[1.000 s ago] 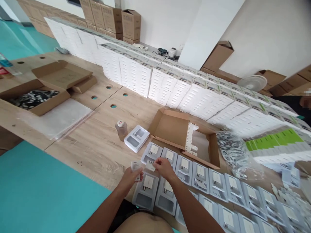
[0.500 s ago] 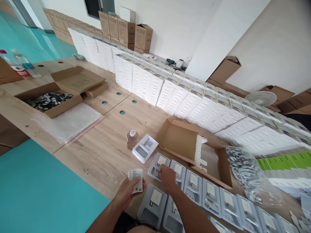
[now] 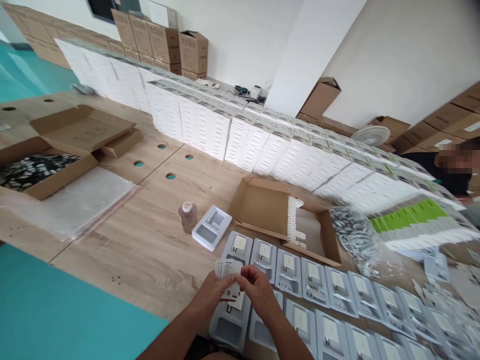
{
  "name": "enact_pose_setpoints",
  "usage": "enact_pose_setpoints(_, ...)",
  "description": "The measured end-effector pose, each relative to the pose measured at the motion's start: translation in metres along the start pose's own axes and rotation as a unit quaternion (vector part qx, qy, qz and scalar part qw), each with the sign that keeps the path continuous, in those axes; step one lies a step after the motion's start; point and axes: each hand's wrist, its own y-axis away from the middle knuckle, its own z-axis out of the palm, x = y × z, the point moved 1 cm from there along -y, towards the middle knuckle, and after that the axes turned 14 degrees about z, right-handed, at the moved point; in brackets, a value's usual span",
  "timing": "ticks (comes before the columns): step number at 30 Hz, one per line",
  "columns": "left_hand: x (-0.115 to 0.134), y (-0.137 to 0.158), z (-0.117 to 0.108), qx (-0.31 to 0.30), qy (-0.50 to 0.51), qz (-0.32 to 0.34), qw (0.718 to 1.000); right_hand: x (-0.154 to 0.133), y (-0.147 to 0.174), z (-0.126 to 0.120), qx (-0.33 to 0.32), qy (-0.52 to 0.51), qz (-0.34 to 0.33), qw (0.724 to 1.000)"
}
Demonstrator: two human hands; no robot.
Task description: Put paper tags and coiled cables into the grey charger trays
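A small fan of printed white cards (image 3: 227, 268) was gripped by the left hand (image 3: 214, 291). The right hand (image 3: 259, 289) was held at the cards' right edge, its fingers curled; whether a card was pinched there could not be told. The cards were thus framed between both hands, above grey trays (image 3: 228, 327) laid in two rows. Beyond, a white tray (image 3: 196, 233) was placed beside a bottle (image 3: 187, 219), left of an open cardboard box (image 3: 261, 206).

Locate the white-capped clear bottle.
In the head view, the bottle stands left of centre on the wooden tabletop, just left of the lone white tray and beyond the left hand.
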Motion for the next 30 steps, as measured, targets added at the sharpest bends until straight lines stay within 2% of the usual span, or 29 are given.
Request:
enact_pose_setpoints(6, -0.008, 0.004, 0.015, -0.015, 0.026, -0.050, 0.998, 0.019, 0.019, -0.019, 0.043, -0.096, 0.021, 0.994)
enact_pose_setpoints(14, -0.028, 0.026, 0.044, -0.094, -0.051, -0.039, 0.993, 0.033, 0.072, -0.044, 0.069, 0.000, -0.002, 0.998)
enact_pose_setpoints(17, -0.044, 0.043, 0.064, -0.077, -0.062, -0.051, 0.994, 0.042, 0.094, -0.064, 0.092, 0.047, -0.024, 0.994)
enact_pose_setpoints(20, -0.064, 0.064, 0.086, -0.042, -0.055, -0.058, 0.996, 0.061, 0.115, -0.092, 0.125, 0.042, -0.018, 0.991)
enact_pose_setpoints(22, -0.077, 0.079, 0.100, -0.034, -0.060, -0.059, 0.996, 0.080, 0.127, -0.108, 0.118, -0.004, 0.002, 0.993)
enact_pose_setpoints(24, -0.089, 0.095, 0.113, -0.034, -0.084, -0.054, 0.994, 0.101, 0.138, -0.118, 0.081, -0.053, 0.014, 0.995)
enact_pose_setpoints(27, -0.103, 0.117, 0.129, -0.034, -0.112, -0.049, 0.992, 0.129, 0.154, -0.122, 0.035, -0.085, 0.012, 0.996)
enact_pose_setpoints(30, -0.114, 0.133, 0.139, -0.004, -0.104, -0.064, 0.993, 0.147, 0.167, -0.125, 0.034, -0.111, 0.005, 0.993)
